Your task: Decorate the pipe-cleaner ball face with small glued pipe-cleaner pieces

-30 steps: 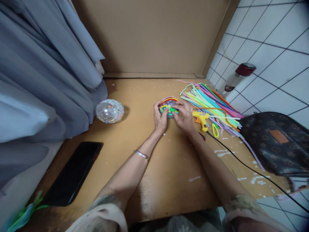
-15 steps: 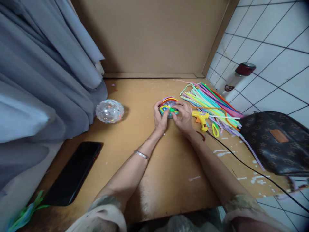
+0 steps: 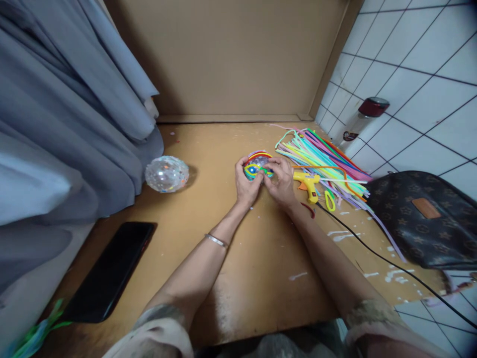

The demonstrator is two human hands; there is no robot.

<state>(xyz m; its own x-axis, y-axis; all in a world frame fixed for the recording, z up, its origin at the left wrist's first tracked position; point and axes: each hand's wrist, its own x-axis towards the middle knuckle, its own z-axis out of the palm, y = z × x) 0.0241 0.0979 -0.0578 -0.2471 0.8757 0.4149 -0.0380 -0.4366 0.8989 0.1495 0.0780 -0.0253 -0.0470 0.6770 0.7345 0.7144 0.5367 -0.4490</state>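
I have the decorated ball (image 3: 258, 161) just right of the centre of the frame, between both hands. My left hand (image 3: 248, 189) is curled around its left side, gripping it, with the thumb lying across the near face. My right hand (image 3: 281, 186) has its fingertips drawn together on the small green piece (image 3: 264, 170) at the ball's right front; how firmly they squeeze, I can't tell from here.

I judge the step to be seating that green piece against the curved surface. To do it well, I'd let the left hand do all the steadying and keep the right hand's push light and square to the curve. I'd also keep the left thumb off the yellow loop (image 3: 247, 173) and its blue centre (image 3: 252, 170), since a sideways drag could shift them. The yellow glue gun (image 3: 308, 184) lies close to the right hand, so I'd hold that wrist clear of it.

Against the frame half a second ago, the left thumb sits nearer the right fingertips and the green piece shows less between them. The whole view has slid slightly, so everything on the table (image 3: 212, 164) appears a touch further left.
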